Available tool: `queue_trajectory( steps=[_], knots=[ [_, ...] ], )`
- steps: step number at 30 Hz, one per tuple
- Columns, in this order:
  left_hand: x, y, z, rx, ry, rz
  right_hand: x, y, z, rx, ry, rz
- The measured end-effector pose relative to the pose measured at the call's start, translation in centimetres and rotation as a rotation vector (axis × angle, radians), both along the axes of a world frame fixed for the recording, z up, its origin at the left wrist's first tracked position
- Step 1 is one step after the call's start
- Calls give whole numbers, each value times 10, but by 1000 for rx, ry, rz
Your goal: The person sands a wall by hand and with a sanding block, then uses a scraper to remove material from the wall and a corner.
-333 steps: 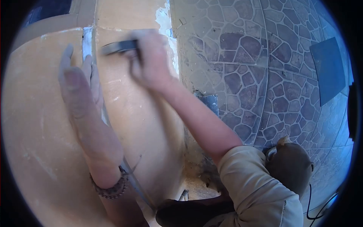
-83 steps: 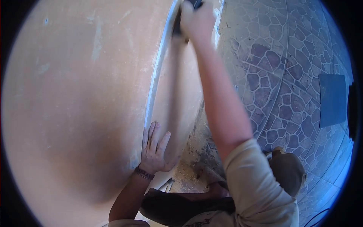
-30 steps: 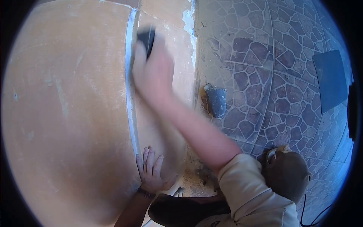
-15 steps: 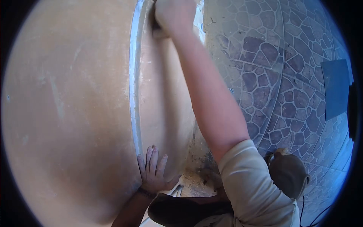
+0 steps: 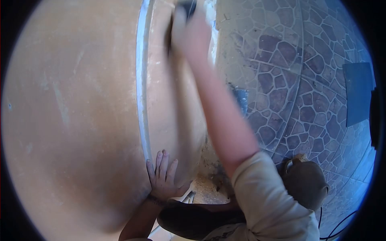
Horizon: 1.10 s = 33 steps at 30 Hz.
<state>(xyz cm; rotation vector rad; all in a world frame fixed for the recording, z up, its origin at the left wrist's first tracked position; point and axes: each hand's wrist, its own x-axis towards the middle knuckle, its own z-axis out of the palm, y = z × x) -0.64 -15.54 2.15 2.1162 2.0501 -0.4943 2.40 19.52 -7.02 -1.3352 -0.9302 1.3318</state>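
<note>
My left hand lies flat with fingers spread on the tan, smooth wall surface, beside the lower end of a pale raised strip. At the top, motion blurs my right hand. Its fingers are wrapped round a dark block-like tool, pressed to the narrower tan band right of the strip. The tool's working face is hidden, and its exact kind cannot be made out.
Stone-patterned floor runs along the right, with dust and debris at the wall's foot. A shiny piece lies near my forearm. Farther right are a flat blue-grey sheet, a dark rounded object and a black cable.
My right hand has shifted slightly right and down along the band, and the dark tool shows more above it. More of the shiny piece is uncovered. My left hand stays nearly in place.
</note>
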Motion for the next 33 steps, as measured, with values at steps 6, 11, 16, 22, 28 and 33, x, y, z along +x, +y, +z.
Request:
queue_trajectory(
  steps=[6, 11, 16, 22, 28, 33],
  knots=[
    [4, 5, 3, -10, 30, 25, 3, -110, -16, -51, 11, 16],
    [2, 0, 3, -17, 25, 19, 4, -7, -77, -168, -153, 37],
    [-2, 2, -1, -9, 25, 8, -1, -140, -84, -107, -84, 23],
    [-1, 1, -3, 9, 9, -2, 9, 7, -123, -202, -93, 30],
    [0, 6, -3, 9, 60, -3, -2, -116, -103, -65, -18, 14],
    [2, 4, -4, -19, 82, 5, 9, 28, -147, -205, -69, 3]
  ],
)
